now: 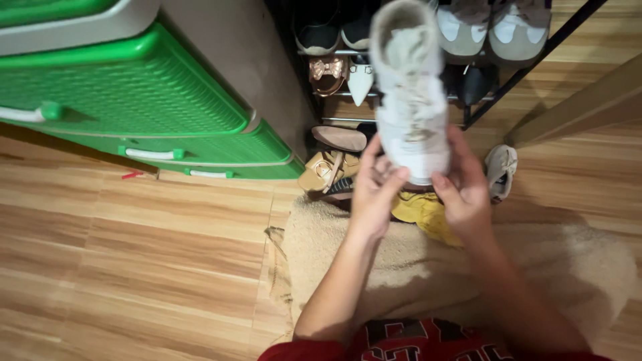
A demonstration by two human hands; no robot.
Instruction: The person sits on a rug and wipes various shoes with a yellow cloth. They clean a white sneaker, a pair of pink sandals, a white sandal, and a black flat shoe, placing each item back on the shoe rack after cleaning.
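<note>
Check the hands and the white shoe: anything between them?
Nothing visible. The left hand and the right hand both grip the toe end of the white shoe directly, fingers on its sides. The yellow cloth lies below the hands, not between them and the shoe.

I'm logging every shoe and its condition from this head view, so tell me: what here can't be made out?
- White sneaker: motion blur smears laces and surface; both hands, left hand and right hand, cover its near end.
- Yellow cloth: mostly hidden behind the hands and sneaker.
- Shoe rack: top pairs cut off by the frame edge; the sneaker blocks its middle.
- Dark shoes: lost in shadow.
- Green drawers: cropped at the left edge.
</note>
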